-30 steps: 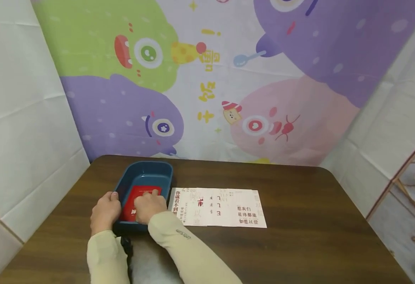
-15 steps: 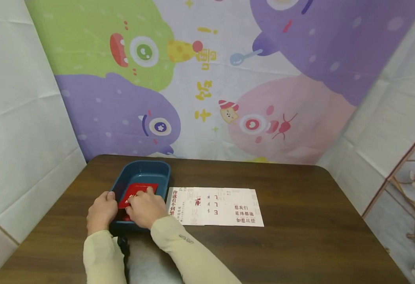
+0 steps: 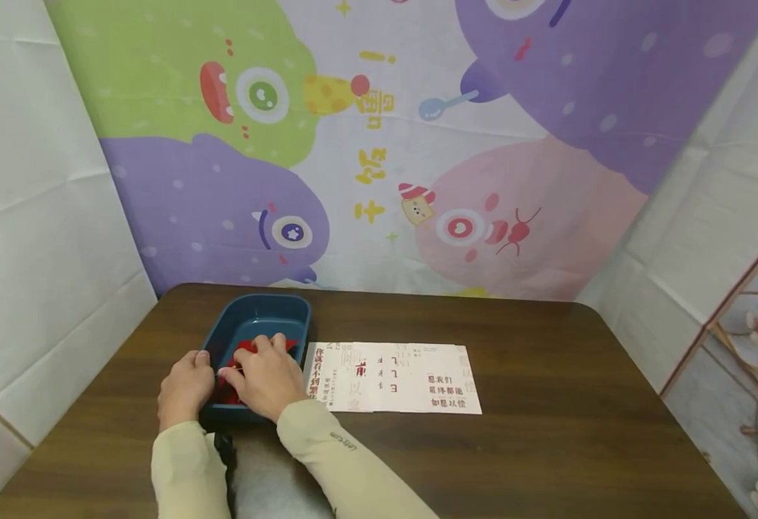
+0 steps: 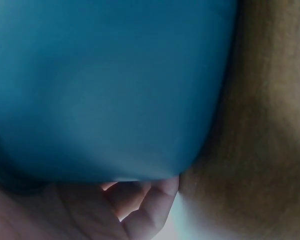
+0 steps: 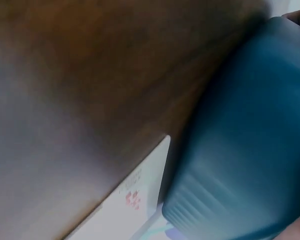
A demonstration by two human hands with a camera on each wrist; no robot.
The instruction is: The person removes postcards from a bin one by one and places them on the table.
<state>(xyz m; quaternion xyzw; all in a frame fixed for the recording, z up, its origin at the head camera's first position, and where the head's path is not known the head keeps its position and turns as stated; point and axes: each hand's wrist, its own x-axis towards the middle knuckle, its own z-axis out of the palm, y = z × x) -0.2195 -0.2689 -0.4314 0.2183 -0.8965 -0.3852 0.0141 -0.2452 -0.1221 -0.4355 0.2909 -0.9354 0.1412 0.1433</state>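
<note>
A dark blue tray [image 3: 278,308] stands at the left of the table. My left hand [image 3: 187,386] grips its near left side; the left wrist view shows bent fingers [image 4: 157,205] against the tray's wall [image 4: 110,110]. Inside the tray, my right hand [image 3: 270,378] pinches a red envelope [image 3: 246,346], mostly hidden behind the fingers and seen tilted. More red [image 3: 230,396] shows beneath that hand. In the right wrist view the tray's outer wall [image 5: 245,135] fills the right side, with a bit of my hand at the lower right corner.
White printed cards [image 3: 395,378] lie overlapping in a row just right of the tray, one card [image 5: 135,200] close to its wall. The wooden table [image 3: 515,447] has rounded back corners. A cartoon cloth [image 3: 379,144] hangs behind it.
The right hand presses on a flat red envelope at first, then its left edge comes up. Now the envelope is tilted in the fingers. The left hand stays on the tray.
</note>
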